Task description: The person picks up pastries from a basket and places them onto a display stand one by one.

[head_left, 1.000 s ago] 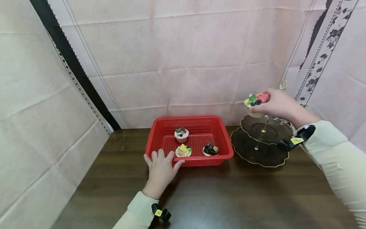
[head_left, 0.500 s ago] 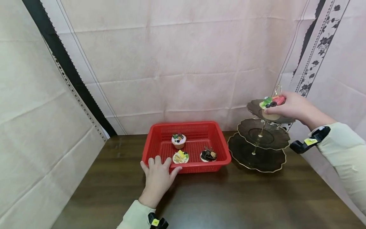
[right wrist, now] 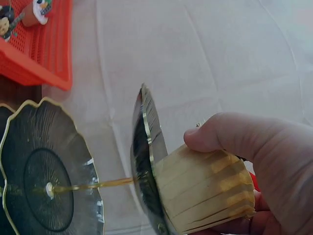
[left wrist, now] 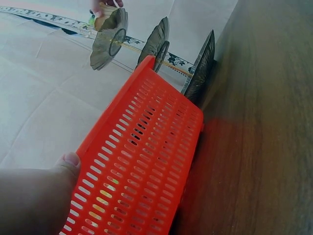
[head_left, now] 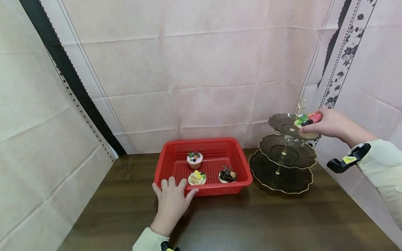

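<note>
My right hand (head_left: 334, 126) holds a fruit-topped cupcake (head_left: 304, 120) by its sides, over the right part of the top plate (head_left: 281, 122) of a three-tier cake stand. In the right wrist view, the pleated tan cup (right wrist: 203, 188) has its base right at the plate, with thumb and fingers on opposite sides. My left hand (head_left: 172, 204) rests with spread fingers on the front rim of a red plastic basket (head_left: 216, 190). Inside lie a berry-topped cupcake (head_left: 194, 159), a yellow fruit cupcake (head_left: 197, 177) and a dark chocolate one (head_left: 227, 175).
The stand's middle plate (head_left: 301, 157) and bottom plate (head_left: 295, 183) are dark with wavy gold edges. A gold ring handle (head_left: 301, 104) rises above the top plate. Pale cloth (head_left: 204, 69) hangs behind the brown wooden table (head_left: 235, 223).
My right hand has carried the cupcake rightward and down onto the top plate's right side. The left hand stays on the basket rim. The head view has tilted slightly upward.
</note>
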Demonstrator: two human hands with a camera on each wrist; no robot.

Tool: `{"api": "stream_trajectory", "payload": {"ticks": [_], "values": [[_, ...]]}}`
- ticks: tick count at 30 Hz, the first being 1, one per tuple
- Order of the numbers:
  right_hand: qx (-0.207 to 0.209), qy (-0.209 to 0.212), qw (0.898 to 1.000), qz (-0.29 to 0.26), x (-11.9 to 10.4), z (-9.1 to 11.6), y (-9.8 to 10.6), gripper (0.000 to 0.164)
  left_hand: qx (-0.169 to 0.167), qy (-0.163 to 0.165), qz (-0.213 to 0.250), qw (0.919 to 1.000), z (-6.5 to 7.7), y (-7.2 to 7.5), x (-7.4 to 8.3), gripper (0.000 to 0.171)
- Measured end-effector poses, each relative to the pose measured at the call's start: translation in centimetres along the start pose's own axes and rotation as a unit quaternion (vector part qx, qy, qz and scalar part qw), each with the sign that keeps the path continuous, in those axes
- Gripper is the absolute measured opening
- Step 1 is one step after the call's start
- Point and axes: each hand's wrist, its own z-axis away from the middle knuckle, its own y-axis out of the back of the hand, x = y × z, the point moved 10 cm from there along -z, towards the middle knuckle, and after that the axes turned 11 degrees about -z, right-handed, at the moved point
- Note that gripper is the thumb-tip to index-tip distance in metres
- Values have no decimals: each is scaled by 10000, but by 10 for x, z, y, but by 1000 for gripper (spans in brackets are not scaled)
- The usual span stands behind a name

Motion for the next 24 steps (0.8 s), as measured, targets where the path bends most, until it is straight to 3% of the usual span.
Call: {"api": "stream_trajectory", "payload": {"ticks": [14,24], "values": [[144,-182,9987,443,20,-10,3,73,18,35,-61,10000,4,0,1,54],[252,-280,9983,438,31,-17,3,61,70,18,-64,10000,3,-2,1,54]]}}
